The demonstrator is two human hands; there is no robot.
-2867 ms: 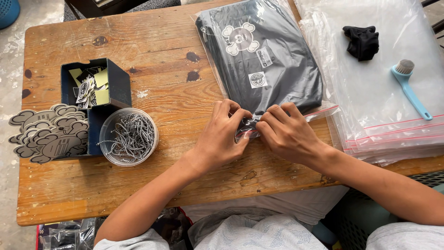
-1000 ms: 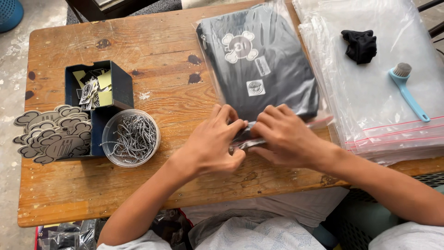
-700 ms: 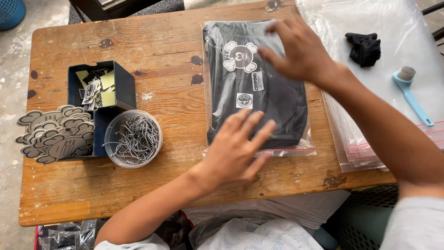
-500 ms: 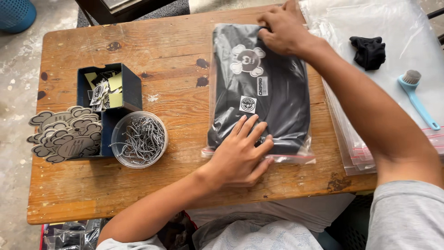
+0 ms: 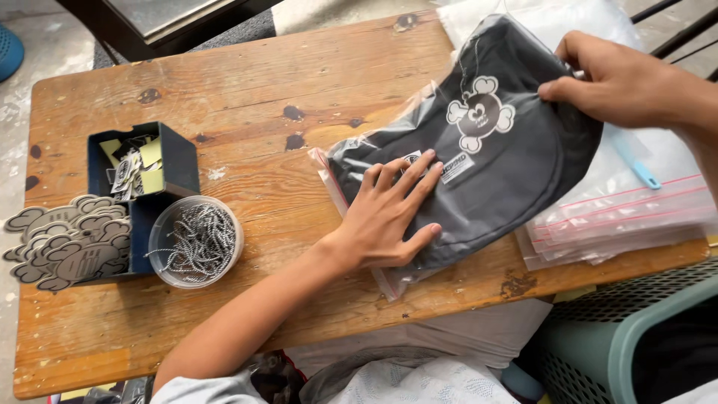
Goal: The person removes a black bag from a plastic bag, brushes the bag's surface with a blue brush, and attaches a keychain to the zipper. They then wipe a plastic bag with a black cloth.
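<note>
A dark garment sealed in a clear bag (image 5: 479,164) lies slantwise on the wooden surface (image 5: 247,82), and both of the person's hands are on it. The left hand (image 5: 385,217) presses flat on the near, lower end of the bag, fingers (image 5: 407,176) spread and released, the palm holding that end down against the wood. The right hand (image 5: 617,82) is at the far upper end of the bag, its fingers pinching the edge, thumb under and the rest curled over, so that end is raised a little off the surface. A white cartoon print and a small white label show through the plastic between the two hands.

Right of the bag and partly under its raised end lies a stack of empty clear bags with pink seal strips (image 5: 621,217), with a light blue handle (image 5: 632,168) lying on top of it. Well to the left of the bag stands a round clear tub of metal chains (image 5: 196,241), and touching that tub on its far side is a dark blue open box (image 5: 168,161) holding small tags. Further left of the box, at the edge of the surface, lies a pile of grey cloud-shaped cards (image 5: 63,243). Below the bag's right end, beyond the edge of the surface, stands a green plastic basket (image 5: 636,337).
</note>
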